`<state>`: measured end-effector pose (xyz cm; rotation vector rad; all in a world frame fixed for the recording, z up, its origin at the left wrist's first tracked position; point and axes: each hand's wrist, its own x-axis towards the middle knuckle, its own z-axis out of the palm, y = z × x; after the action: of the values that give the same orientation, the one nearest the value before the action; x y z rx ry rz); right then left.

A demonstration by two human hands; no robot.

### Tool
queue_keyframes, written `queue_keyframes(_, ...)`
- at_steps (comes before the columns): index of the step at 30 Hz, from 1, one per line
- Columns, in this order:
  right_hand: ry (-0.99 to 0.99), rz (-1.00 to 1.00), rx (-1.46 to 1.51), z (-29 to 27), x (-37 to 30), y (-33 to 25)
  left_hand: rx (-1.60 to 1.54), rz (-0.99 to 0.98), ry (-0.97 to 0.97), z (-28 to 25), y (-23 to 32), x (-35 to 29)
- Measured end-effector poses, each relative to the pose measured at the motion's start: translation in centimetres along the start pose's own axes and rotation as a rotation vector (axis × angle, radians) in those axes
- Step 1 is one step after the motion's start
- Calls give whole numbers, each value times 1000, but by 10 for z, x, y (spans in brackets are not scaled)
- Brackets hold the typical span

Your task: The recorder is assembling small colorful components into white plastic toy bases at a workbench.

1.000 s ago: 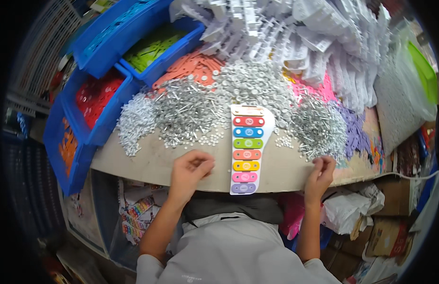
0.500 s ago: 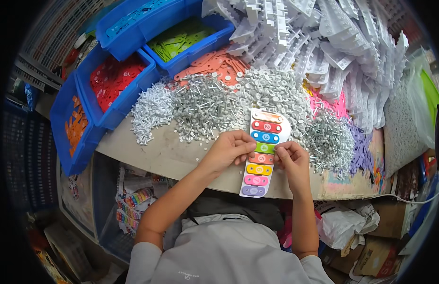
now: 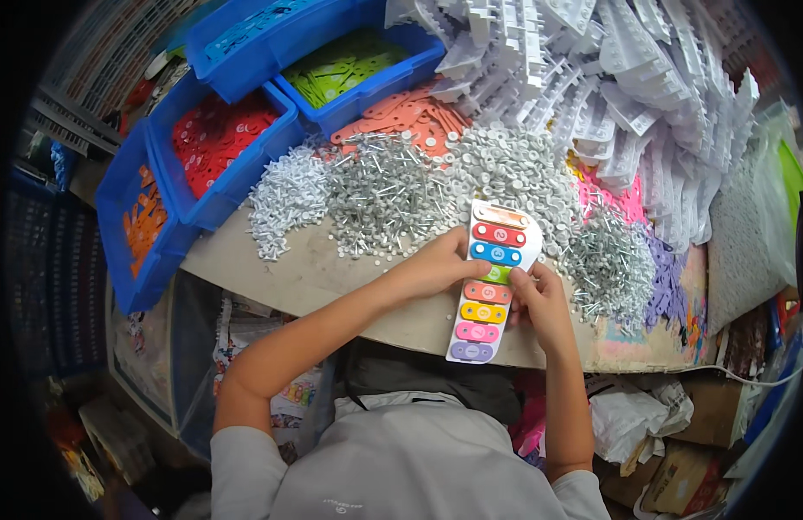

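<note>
A toy xylophone (image 3: pixel 484 314), a white tapered base crossed by several coloured bars, is held tilted over the near part of the worktable. My left hand (image 3: pixel 449 265) grips its left edge, the thumb lying on the green bar. Closed on the opposite edge is my right hand (image 3: pixel 540 296), with thumb and fingertips at the right end of that same bar. White round caps show on the ends of the orange, red and blue bars; the lower bars show small holes or pins. Fingers partly cover the green bar's ends.
Heaps of metal pins (image 3: pixel 388 186), white caps (image 3: pixel 510 173) and white plugs (image 3: pixel 284 195) lie beyond my hands. Blue bins (image 3: pixel 246 165) of coloured bars stand left. White plastic bases (image 3: pixel 640 65) pile up at the far right, above more metal pins (image 3: pixel 614 260) and purple bars (image 3: pixel 666 282).
My left thumb has moved onto the green bar, and my right hand presses closer at its other end. The whole view has shifted slightly.
</note>
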<state>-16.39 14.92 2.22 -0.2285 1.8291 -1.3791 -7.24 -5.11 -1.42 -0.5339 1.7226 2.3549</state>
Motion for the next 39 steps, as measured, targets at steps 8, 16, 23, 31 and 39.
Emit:
queue_keyframes(8, 72, -104, 12, 13, -2, 1, 238, 214, 71, 5, -6, 6)
queue_keyframes(16, 290, -109, 79, 3, -23, 9, 485, 162, 275, 3, 13, -49)
queue_keyframes(23, 1074, -427, -809, -113, -73, 72, 1221, 552, 1272, -90, -5, -152)
queue_keyframes(31, 930, -456, -1081, -156, -69, 105, 1328, 411, 1223, -114, -24, -167)
queue_keyframes(39, 1014, -437, -881, -144, -62, 96, 1353, 393, 1248, -92, -15, -163)
